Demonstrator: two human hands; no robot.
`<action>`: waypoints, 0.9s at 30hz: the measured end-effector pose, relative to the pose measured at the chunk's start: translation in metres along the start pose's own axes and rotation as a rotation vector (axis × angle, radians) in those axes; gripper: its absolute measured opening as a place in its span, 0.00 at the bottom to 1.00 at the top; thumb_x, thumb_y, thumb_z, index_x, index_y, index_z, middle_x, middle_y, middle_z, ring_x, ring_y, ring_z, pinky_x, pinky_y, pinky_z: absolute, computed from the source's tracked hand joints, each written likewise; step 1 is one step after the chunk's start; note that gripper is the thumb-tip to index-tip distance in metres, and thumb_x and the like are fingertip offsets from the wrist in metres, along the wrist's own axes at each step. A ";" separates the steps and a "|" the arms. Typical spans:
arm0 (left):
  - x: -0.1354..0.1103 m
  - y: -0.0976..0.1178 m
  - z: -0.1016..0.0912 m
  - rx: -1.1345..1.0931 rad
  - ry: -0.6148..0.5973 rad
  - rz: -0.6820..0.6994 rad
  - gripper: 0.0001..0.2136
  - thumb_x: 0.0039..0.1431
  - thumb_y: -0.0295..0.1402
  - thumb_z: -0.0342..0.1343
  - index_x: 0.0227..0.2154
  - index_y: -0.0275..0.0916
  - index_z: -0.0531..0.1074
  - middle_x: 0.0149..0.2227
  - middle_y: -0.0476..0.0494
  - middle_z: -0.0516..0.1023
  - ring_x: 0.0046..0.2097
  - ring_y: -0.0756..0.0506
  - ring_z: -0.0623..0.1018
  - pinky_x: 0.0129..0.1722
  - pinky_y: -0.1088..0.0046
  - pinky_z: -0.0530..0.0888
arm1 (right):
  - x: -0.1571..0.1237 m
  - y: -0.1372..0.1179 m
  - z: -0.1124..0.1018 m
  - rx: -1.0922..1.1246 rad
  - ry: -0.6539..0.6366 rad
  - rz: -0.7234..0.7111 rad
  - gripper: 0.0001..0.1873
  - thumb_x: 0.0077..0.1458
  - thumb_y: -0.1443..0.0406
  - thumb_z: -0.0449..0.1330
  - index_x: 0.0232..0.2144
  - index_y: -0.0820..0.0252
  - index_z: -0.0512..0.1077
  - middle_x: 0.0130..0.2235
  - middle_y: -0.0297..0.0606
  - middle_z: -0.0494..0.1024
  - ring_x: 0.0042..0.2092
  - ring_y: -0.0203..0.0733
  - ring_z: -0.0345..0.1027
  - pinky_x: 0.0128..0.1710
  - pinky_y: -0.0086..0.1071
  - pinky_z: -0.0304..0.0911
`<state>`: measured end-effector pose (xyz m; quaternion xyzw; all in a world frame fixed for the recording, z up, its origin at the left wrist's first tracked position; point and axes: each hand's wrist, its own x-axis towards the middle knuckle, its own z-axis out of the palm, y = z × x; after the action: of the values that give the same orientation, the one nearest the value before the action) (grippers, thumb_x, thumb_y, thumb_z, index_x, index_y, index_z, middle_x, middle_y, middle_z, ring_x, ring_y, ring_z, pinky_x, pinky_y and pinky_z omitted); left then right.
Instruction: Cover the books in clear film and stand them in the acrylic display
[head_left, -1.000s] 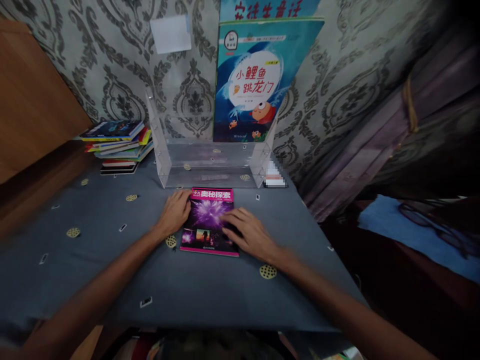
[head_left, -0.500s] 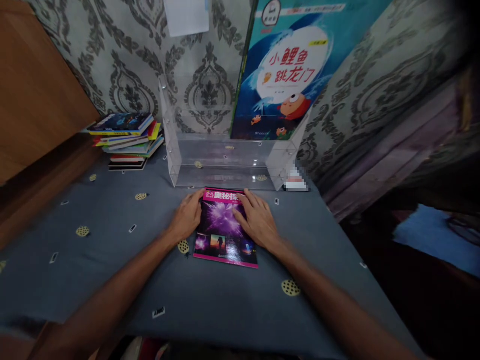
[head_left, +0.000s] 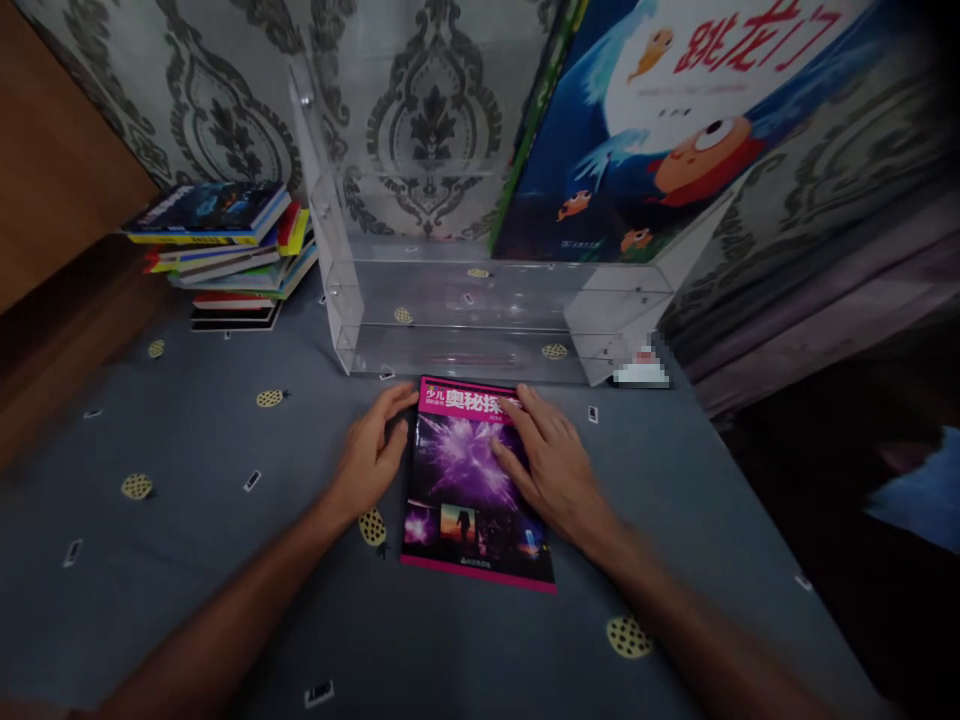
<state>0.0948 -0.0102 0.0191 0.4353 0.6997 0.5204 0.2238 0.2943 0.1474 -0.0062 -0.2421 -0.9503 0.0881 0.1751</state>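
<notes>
A thin book (head_left: 465,480) with a magenta and purple cover lies flat on the cloth-covered table in the head view. My left hand (head_left: 370,450) rests beside its upper left edge, fingers stretched forward and thumb apart; the fingertips come close to the edge, and I cannot tell if they touch. My right hand (head_left: 559,465) lies over the book's upper right side, fingers extended and thumb on the cover, hiding part of the title. Just beyond the book stands a clear acrylic book rack (head_left: 465,350). A large blue picture book (head_left: 630,190) with a red fish leans upright in it.
A stack of books (head_left: 217,255) sits at the back left near a wooden panel (head_left: 60,130). A small blurred white object (head_left: 642,370) stands by the rack's right foot. The table's right edge drops to a dark area with a blue cloth (head_left: 922,490).
The view has moved closer and lower, so the book and rack look larger. My left hand has come slightly away from the book's left edge; my right hand stays on it.
</notes>
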 end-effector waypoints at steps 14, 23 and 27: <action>0.002 -0.004 -0.003 -0.317 -0.025 -0.183 0.24 0.58 0.40 0.59 0.56 0.39 0.69 0.59 0.35 0.74 0.54 0.39 0.79 0.47 0.63 0.78 | 0.002 -0.004 -0.004 0.051 -0.016 0.023 0.29 0.68 0.52 0.47 0.62 0.65 0.64 0.67 0.55 0.61 0.68 0.57 0.54 0.65 0.55 0.54; -0.006 0.013 0.016 -0.703 -0.042 -0.443 0.19 0.42 0.38 0.70 0.39 0.36 0.78 0.34 0.45 0.82 0.29 0.49 0.78 0.30 0.74 0.74 | 0.003 -0.007 -0.005 0.158 0.007 0.056 0.29 0.66 0.55 0.50 0.64 0.64 0.62 0.68 0.56 0.60 0.68 0.56 0.55 0.65 0.55 0.55; -0.010 0.021 0.025 -0.729 0.022 -0.417 0.16 0.41 0.35 0.69 0.35 0.37 0.77 0.30 0.47 0.81 0.26 0.49 0.77 0.28 0.75 0.73 | 0.002 -0.006 -0.001 0.272 0.087 0.183 0.33 0.67 0.57 0.47 0.68 0.70 0.54 0.68 0.60 0.57 0.68 0.56 0.54 0.64 0.53 0.58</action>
<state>0.1273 -0.0034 0.0285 0.1709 0.5452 0.6822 0.4563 0.2906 0.1431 -0.0028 -0.3054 -0.8950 0.2209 0.2386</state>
